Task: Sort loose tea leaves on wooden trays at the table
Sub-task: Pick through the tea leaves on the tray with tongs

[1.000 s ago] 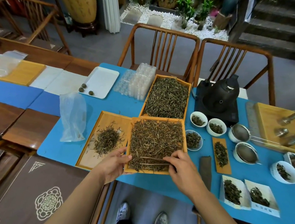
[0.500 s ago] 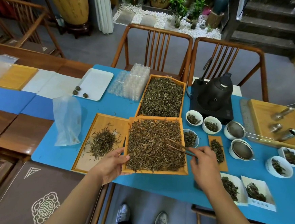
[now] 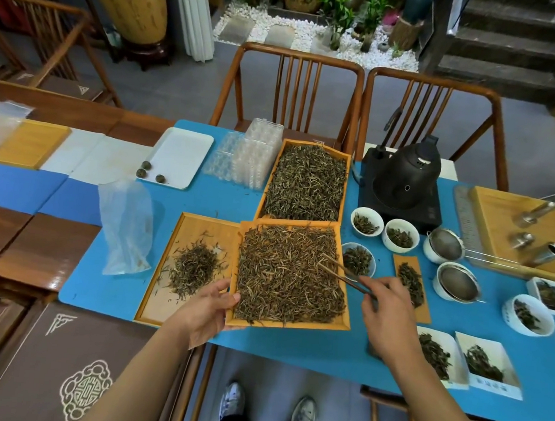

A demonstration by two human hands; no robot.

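My left hand grips the near-left corner of the full tea tray, fingers curled under. My right hand pinches wooden tweezers, tips seemingly touching the tea leaves.

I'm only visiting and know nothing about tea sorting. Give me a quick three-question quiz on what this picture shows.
1. True or false: the left hand grips the full tray by its left edge.
2. What tool does the right hand hold?
3. The left tray holds: A) a small heap of leaves, B) tea balls, C) strainers.

Key: 1 true. 2 wooden tweezers, tips over the leaves. 3 A.
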